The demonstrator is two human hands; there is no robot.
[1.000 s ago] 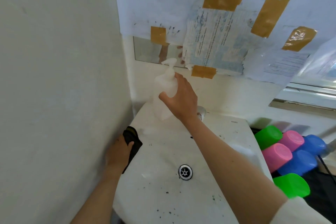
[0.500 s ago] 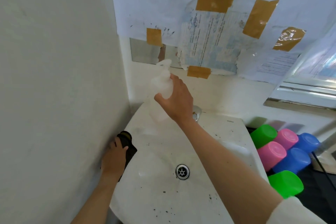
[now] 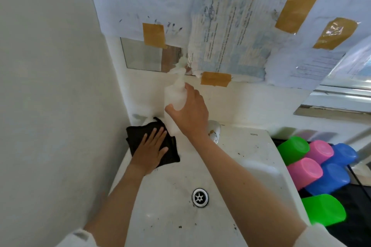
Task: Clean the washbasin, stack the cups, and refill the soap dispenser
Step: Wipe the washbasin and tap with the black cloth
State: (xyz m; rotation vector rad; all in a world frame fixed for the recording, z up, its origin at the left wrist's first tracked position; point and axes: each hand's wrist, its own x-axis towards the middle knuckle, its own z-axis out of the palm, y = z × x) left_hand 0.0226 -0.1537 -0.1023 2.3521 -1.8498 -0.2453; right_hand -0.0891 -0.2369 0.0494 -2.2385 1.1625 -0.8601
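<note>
The washbasin (image 3: 236,166) carries the small word "TOTO" on its back ledge at about two o'clock from the drain (image 3: 200,197). The papers (image 3: 230,36) taped to the wall above bear print too fine to read.

The right hand (image 3: 190,114) curls its fingers round a white soap bottle (image 3: 175,96), holding it upright above the basin's back-left corner; the bottle sits at eleven o'clock of that hand. The left hand (image 3: 150,152) lies flat with fingers spread, pressing a black cloth (image 3: 140,136) onto the ledge at ten o'clock from the drain. Green, pink and blue cups (image 3: 319,168) lie tipped over at three o'clock, beside the basin.
</note>
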